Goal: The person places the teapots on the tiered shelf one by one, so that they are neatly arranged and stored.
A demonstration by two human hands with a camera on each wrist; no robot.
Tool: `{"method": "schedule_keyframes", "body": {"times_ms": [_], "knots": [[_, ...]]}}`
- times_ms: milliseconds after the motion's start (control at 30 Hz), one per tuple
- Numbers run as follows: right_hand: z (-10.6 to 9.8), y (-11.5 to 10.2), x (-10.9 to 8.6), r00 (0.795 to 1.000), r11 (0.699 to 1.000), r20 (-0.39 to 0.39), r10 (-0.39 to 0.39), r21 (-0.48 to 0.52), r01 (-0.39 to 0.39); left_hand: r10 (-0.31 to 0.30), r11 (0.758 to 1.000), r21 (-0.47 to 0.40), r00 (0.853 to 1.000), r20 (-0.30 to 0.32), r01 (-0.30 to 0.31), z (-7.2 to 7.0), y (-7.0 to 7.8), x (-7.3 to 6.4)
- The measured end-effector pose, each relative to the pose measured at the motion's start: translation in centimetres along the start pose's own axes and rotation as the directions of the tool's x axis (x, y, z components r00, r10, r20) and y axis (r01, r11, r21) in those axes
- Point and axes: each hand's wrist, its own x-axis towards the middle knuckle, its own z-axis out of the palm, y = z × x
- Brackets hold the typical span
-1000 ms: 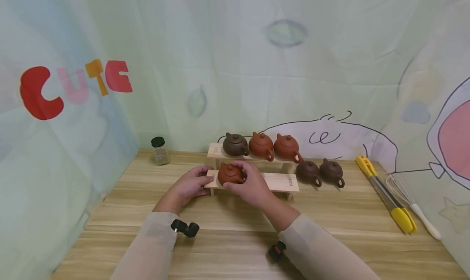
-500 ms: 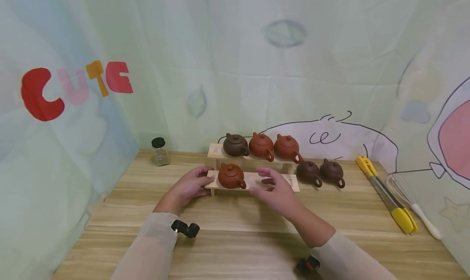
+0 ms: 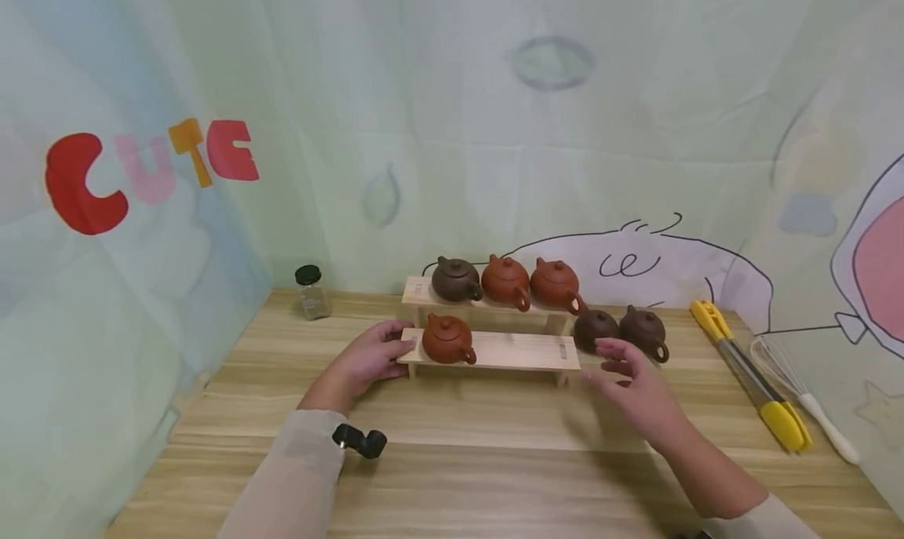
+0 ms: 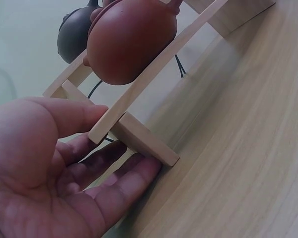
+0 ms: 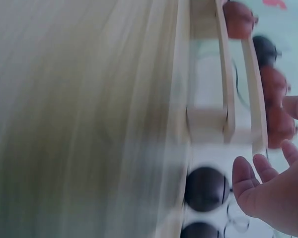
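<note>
The left end of the low front wooden stand (image 3: 523,351) is gripped by my left hand (image 3: 369,357), thumb on top of the board and fingers below around the leg (image 4: 146,140). Near that end a reddish-brown teapot (image 3: 446,341) sits upright on the board, handle towards the right. My right hand (image 3: 641,394) is in the air beyond the stand's right end, fingers spread and holding nothing. It overlaps a dark brown teapot (image 3: 590,327) standing on the table; another dark teapot (image 3: 644,331) stands right beside it.
Behind, a higher wooden stand (image 3: 417,289) bears a dark teapot (image 3: 455,280) and two reddish ones (image 3: 504,280) (image 3: 555,282). A glass jar with a black lid (image 3: 312,296) stands at the left back. Yellow-tipped tongs (image 3: 749,374) and a whisk (image 3: 805,402) lie on the right.
My right hand has let go of the reddish teapot on the front stand and moved right towards the dark teapots. The left hand has kept its grip on the stand.
</note>
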Motion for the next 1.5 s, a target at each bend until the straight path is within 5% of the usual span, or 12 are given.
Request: {"method": "schedule_keyframes", "body": {"times_ms": [367,633,1133,1500], "knots": [[-5.8,3.6,1.4,0.976,0.996,-0.211,0.054,-0.062,-0.068,-0.008,1.0,0.002,1.0,-0.001,0.008,0.1,0.1,-0.1],[-7.6,4.9,4.4,0.973,0.983,-0.17,0.154,-0.075,-0.169,-0.018,1.0,-0.007,1.0,0.0,0.018,0.2,0.0,-0.1],[-6.9,7.0,9.3,0.98,0.963,-0.12,0.159,-0.202,-0.18,-0.01,1.0,-0.016,1.0,0.012,0.011,-0.1,0.4,0.0],[-6.5,7.4,9.7,0.961,0.948,-0.14,0.239,-0.181,-0.262,-0.031,0.999,-0.014,1.0,-0.005,0.03,-0.1,0.1,0.0]]}}
